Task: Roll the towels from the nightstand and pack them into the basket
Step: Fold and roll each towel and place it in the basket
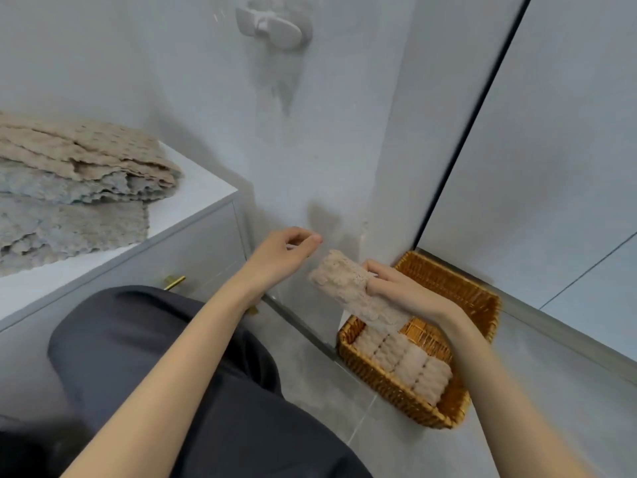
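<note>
A rolled beige towel (348,288) hangs over the wicker basket (458,288), gripped by my right hand (403,288) across its middle. My left hand (286,253) hovers just left of the roll's far end, fingers loosely curled and holding nothing. Inside the basket, along its near side, lies a row of rolled beige towels (410,367). A stack of flat towels (76,188), beige on top and grey-blue below, rests on the white nightstand (200,201) at the left.
The basket sits on the grey tiled floor in the corner between the wall and a sliding door with a dark frame (472,119). The nightstand drawer has a gold handle (174,281). My dark-trousered knee (155,357) fills the lower left. A white wall hook (272,25) is high up.
</note>
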`<state>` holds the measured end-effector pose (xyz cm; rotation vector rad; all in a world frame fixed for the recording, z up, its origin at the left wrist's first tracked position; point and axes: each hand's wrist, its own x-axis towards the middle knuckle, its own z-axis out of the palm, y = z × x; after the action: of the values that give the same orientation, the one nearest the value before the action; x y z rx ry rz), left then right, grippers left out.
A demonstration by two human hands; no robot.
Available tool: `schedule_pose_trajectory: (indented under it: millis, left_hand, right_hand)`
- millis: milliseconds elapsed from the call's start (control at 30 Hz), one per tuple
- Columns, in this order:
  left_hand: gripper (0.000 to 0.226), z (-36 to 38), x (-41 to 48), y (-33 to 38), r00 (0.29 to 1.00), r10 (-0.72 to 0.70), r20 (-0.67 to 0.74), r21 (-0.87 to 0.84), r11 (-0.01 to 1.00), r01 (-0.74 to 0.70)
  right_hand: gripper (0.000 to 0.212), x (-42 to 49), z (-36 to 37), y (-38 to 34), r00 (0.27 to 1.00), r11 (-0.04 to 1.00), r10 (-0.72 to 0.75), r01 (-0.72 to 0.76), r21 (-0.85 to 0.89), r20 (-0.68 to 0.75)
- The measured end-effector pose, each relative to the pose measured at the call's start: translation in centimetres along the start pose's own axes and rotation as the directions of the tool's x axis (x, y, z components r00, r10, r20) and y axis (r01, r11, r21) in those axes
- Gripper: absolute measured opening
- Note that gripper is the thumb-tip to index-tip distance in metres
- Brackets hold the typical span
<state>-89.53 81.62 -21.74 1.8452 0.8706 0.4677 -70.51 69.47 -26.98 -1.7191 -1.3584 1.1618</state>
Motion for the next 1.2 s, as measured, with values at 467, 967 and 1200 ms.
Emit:
schedule_pose_trajectory:
  millis: [467,967,1200]
  left_hand:
    - [0.022,8.8,2.4,-3.8,0.970,-0.130,0.203,0.174,0.980,0.095]
    - [0.025,6.8,3.6,-8.2,0.957,-0.268,0.110,0.156,0.956,0.250]
    - [0.028,6.5,4.7,-8.5,0.963,-0.257,0.076,0.157,0.957,0.243]
  right_hand:
    - [0.014,-0.4,2.4,19.7,0.729,0.625,0.633,-0.284,0.727,-0.260]
    - [0.046,8.5,5.8,25.6,0.492,0.102,0.871,-0.151,0.983,-0.015]
    - [0.043,11.1,6.8,25.9,0.531,0.140,0.847,-0.228,0.963,0.002]
